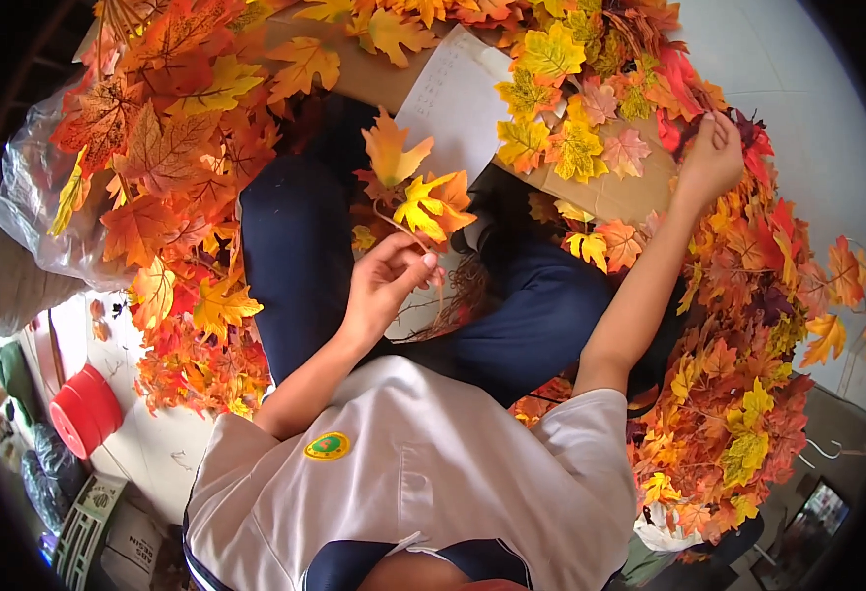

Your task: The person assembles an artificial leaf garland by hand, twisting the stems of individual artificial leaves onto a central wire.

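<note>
In front of my lap, my left hand pinches the thin stem of an artificial maple-leaf sprig. Its orange and yellow leaves fan out above my fingers, and the stem's tail hangs below them. My right hand reaches out to the upper right with fingertips pressed together. It is among red leaves at the edge of the leaf pile; what those fingers grip is too hidden to name. Thin brown stems lie between my legs.
Large heaps of artificial leaves rise on the left and right. Ahead lies cardboard with a paper sheet on it. Clear plastic wrap, a red bucket and a carton stand at the left.
</note>
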Tool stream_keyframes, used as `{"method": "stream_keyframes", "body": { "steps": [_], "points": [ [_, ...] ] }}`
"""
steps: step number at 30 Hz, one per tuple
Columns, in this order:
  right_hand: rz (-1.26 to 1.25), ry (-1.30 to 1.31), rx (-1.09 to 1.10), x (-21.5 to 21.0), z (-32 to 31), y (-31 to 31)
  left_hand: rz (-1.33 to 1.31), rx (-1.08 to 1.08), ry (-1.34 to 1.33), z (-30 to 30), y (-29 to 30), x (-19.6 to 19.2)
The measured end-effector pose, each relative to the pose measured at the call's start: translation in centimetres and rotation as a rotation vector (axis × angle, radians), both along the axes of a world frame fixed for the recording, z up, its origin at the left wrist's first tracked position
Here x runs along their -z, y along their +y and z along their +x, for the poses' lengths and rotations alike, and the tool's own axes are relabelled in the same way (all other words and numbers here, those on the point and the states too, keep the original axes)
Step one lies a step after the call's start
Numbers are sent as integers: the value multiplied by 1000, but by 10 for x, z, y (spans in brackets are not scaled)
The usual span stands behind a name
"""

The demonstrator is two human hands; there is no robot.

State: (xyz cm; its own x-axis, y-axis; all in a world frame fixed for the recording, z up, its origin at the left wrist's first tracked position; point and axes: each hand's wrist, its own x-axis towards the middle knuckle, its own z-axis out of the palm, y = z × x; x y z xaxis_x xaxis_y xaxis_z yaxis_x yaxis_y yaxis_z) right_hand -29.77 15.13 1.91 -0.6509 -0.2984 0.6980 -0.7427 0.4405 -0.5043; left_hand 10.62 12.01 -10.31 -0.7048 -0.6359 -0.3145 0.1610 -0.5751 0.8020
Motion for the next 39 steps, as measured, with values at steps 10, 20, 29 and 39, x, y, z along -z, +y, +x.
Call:
{"method": "stream_keyframes", "body": {
  "steps": [10,20,29,39],
  "points": [
    [-380,-379,-354,-3,104,51,-51,53,-1,7,4,-15],
    [309,-907,-1171,59,224,40,-5,347,298,24,-10,-28],
    [209,-472,-1207,38,246,41,187,444,482,34,-11,-22],
    [112,-96,-1023,43,247,45,35,399,324,28,-8,-18]
  ]
}}
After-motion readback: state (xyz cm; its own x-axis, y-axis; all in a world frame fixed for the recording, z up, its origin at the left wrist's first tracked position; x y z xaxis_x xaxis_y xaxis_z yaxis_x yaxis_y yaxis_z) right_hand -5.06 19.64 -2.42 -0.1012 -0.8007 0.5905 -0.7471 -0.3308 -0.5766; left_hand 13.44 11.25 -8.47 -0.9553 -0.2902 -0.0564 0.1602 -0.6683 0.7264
